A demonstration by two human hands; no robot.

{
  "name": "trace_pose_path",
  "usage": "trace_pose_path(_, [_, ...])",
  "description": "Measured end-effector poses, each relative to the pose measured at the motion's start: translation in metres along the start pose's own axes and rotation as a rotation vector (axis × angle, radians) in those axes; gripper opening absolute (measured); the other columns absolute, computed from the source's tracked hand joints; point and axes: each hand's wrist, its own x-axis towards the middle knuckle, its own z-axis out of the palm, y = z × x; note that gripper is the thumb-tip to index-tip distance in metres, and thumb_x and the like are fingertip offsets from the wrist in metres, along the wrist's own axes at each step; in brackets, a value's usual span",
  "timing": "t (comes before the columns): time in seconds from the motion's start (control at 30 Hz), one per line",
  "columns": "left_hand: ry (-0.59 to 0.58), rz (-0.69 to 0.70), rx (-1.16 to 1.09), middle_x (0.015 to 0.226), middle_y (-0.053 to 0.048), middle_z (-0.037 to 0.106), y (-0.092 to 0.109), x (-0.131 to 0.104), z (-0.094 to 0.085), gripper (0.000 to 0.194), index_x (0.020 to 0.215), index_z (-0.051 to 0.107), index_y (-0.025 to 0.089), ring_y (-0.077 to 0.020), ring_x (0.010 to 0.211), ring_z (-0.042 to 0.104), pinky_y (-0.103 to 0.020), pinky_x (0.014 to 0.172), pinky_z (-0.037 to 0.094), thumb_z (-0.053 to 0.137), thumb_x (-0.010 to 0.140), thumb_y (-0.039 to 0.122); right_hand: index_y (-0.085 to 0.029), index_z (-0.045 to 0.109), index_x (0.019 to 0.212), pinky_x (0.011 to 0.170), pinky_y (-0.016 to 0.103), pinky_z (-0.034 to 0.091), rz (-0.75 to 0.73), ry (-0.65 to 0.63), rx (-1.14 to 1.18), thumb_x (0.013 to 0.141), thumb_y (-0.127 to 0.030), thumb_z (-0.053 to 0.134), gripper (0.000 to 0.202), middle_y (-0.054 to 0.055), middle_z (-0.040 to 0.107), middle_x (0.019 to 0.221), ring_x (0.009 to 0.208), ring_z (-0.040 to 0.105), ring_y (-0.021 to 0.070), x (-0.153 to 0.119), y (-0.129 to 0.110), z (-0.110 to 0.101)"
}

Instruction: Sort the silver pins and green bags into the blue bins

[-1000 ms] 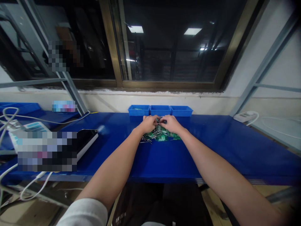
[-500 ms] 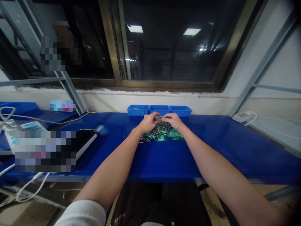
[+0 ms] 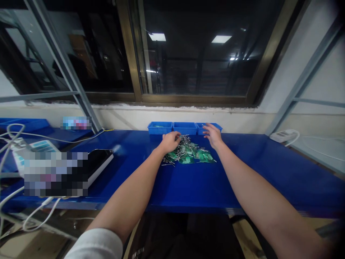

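A mixed pile of thin metal pins or rods (image 3: 185,140) and small green plastic pieces (image 3: 203,155) lies on the blue tabletop. At the pile's left far edge is my left hand (image 3: 170,141), with fingers curled inward and closed; whatever is between its fingertips is hidden. My right hand (image 3: 213,135) is raised at the front of the right blue bin (image 3: 219,128), fingers spread apart. I see nothing held in it. The middle blue bin (image 3: 185,127) and the left blue bin (image 3: 161,128) stand beside it; some pale green pieces show in the left one.
On the left lie a dark-screened device (image 3: 99,156), a white-and-blue box (image 3: 44,146) and white cables (image 3: 51,203). A power strip (image 3: 284,135) sits at the far right. Grey metal posts (image 3: 86,108) flank the blue table (image 3: 188,187), under a window.
My right hand has left the pile and moved right and away from me to the right bin, its fingers opening. My left hand has stayed at the pile.
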Motion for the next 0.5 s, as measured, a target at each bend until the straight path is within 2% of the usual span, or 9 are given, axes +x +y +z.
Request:
trace_pose_path(0.07, [-0.014, -0.012, 0.035, 0.102, -0.004, 0.065, -0.001, 0.000, 0.001, 0.028, 0.105, 0.058, 0.021, -0.0201, 0.098, 0.057, -0.035, 0.084, 0.039, 0.047, 0.081, 0.028, -0.018, 0.043, 0.126, 0.046, 0.019, 0.044, 0.050, -0.030, 0.041, 0.067, -0.037, 0.059, 0.064, 0.008, 0.061, 0.110, 0.071, 0.061, 0.0125, 0.001, 0.002, -0.002])
trace_pose_path(0.13, [-0.033, -0.015, 0.086, 0.106, -0.004, 0.064, -0.002, -0.001, 0.001, 0.027, 0.103, 0.060, 0.023, -0.0220, 0.101, 0.055, -0.038, 0.085, 0.037, 0.045, 0.080, 0.025, -0.018, 0.037, 0.130, 0.045, 0.018, 0.044, 0.078, -0.036, 0.006, 0.068, -0.039, 0.058, 0.069, 0.010, 0.058, 0.115, 0.075, 0.061, 0.0133, 0.001, 0.003, -0.004])
trace_pose_path(0.33, [-0.152, 0.109, 0.201, 0.110, -0.001, 0.062, -0.003, -0.003, 0.003, 0.028, 0.096, 0.066, 0.028, -0.0254, 0.108, 0.049, -0.040, 0.085, 0.033, 0.046, 0.077, 0.023, -0.015, 0.048, 0.121, 0.044, 0.018, 0.039, 0.039, -0.098, -0.191, 0.068, -0.042, 0.059, 0.061, 0.009, 0.064, 0.096, 0.070, 0.058, 0.0139, -0.006, 0.001, 0.002])
trace_pose_path(0.5, [-0.231, 0.141, 0.233, 0.104, 0.000, 0.065, -0.003, -0.002, 0.003, 0.025, 0.089, 0.068, 0.028, -0.0221, 0.102, 0.053, -0.036, 0.084, 0.033, 0.045, 0.080, 0.026, -0.014, 0.054, 0.113, 0.056, 0.024, 0.044, -0.063, -0.186, -0.293, 0.067, -0.043, 0.062, 0.055, 0.006, 0.066, 0.085, 0.071, 0.058, 0.0146, -0.016, -0.002, 0.013])
